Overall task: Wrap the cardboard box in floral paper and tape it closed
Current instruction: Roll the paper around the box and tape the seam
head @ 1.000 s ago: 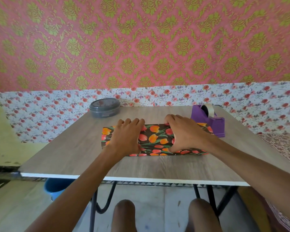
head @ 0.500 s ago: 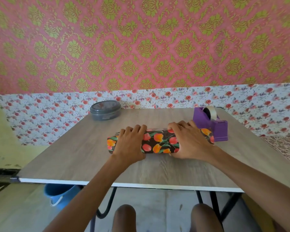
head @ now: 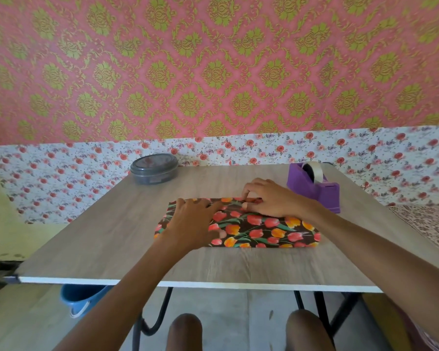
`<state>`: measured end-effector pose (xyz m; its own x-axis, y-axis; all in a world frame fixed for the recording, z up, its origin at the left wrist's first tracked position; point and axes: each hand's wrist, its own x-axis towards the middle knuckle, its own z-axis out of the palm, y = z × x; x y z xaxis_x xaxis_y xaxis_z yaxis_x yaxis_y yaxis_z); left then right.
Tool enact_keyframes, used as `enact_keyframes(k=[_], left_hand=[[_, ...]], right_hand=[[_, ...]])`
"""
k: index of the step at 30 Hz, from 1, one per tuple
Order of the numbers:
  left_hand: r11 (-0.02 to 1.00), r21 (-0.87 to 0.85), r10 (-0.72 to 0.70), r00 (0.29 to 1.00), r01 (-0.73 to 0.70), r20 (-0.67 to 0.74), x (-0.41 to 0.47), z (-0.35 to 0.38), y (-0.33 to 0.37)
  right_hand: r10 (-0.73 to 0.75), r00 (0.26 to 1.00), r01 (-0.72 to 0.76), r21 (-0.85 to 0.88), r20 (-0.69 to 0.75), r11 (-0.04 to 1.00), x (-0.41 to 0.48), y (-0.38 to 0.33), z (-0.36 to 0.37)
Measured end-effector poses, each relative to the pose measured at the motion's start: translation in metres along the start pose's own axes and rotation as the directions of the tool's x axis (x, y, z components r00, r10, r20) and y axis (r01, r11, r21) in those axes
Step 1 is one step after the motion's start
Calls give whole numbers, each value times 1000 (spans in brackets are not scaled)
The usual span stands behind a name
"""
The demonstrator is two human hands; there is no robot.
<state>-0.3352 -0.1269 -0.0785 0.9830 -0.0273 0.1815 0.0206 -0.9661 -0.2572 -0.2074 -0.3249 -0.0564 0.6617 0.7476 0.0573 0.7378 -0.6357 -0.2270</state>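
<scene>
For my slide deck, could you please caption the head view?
The left hand presses the floral-wrapped box on the table while the right hand pinches its far edge.

One wrapped box [head: 264, 231], one tape dispenser [head: 314, 188], one round tin [head: 153, 169], one bucket [head: 79, 297]

My bare left hand [head: 192, 221] lies flat at frame centre, fingers straight, forearm entering from lower left. My bare right hand [head: 271, 198], just upper right, curls its fingertips, pinching the dark tulip-printed wrapping paper [head: 264, 229].
</scene>
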Motion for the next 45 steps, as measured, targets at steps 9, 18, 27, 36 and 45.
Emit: enact_keyframes(k=[9, 18, 27, 36, 45], left_hand=[[999, 15, -49, 998, 49, -26, 23, -14, -13], [888, -450, -18, 983, 98, 181, 53, -21, -13], [850, -493, -124, 980, 185, 154, 45, -14, -14], [598, -791, 35, 982, 128, 185, 51, -23, -20], [273, -910, 397, 825, 312, 402, 68, -22, -31]], right_hand=[[19, 994, -57, 378, 104, 924, -7, 0, -6], [-48, 994, -38, 750, 93, 661, -26, -28, 49], [-75, 980, 172, 604, -183, 778, -16, -34, 79], [-257, 787, 212, -146, -561, 966, -31, -10, 79], [-350, 764, 190, -331, -542, 924, -33, 2, 57]])
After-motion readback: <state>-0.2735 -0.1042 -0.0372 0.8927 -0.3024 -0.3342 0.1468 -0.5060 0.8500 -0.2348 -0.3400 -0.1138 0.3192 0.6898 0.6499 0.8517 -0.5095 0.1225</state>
